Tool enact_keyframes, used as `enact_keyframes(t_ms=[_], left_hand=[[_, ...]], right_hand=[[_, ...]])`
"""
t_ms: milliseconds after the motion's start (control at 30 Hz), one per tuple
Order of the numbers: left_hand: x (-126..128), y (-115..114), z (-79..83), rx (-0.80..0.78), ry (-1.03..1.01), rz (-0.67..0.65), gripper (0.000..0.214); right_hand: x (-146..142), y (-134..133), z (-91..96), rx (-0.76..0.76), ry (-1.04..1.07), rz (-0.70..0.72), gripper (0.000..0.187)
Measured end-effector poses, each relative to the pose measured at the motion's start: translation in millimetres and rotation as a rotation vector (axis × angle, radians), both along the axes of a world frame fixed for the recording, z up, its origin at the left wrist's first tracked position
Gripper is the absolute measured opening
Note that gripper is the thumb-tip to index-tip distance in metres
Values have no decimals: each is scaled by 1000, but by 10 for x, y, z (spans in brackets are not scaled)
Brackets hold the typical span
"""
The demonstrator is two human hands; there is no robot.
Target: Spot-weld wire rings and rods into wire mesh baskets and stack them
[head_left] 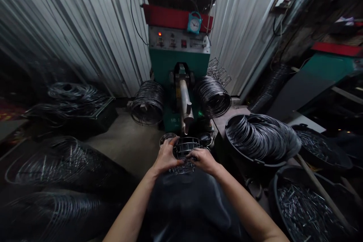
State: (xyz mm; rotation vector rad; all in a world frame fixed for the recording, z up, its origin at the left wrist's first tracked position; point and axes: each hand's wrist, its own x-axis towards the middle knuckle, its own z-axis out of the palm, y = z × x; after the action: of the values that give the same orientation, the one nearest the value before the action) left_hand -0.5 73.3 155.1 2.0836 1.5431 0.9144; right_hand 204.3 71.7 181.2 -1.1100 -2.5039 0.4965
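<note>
And there's the round wire frame [189,144], right below the tip of the machine's pale metal arm [185,96], left hand [167,155] gripping its left side! The right hand [203,159] curls in at the near right, its grip I can't make out, while wire coils [148,100] flank the green machine [160,60] farther back.

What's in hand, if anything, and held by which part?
A round, silvery metal-wire frame: the left hand grips its left side; the right hand is at its near right side, exact hold unclear.
</note>
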Motion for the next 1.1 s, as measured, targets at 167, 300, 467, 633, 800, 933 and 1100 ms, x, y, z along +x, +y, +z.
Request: enact_keyframes(t_ms=[167, 300, 467, 633, 800, 933, 1100], left_hand=[[-23, 163, -53, 15, -40, 12, 87], [-33, 314, -26, 4, -70, 38, 85], [-33, 423, 20, -20, -100, 22, 83], [-8, 428, 44, -23, -102, 73, 83], [-16, 585, 11, -48, -74, 137, 83], [-29, 649, -49, -49, -104, 125, 84], [-25, 610, -58, 3, -63, 214, 86]], right_hand=[[-48, 166, 21, 2, -18, -26, 15], [-89, 334, 71, 2, -10, -28, 14], [-111, 418, 93, -1, 15, -60, 11], [-122, 407, 40, 17, 12, -119, 11], [-193, 524, 44, 10, 25, -197, 12], [-141, 438, -26, -61, 417, -325, 23], [209, 47, -539, -697, 1052, -731, 29]])
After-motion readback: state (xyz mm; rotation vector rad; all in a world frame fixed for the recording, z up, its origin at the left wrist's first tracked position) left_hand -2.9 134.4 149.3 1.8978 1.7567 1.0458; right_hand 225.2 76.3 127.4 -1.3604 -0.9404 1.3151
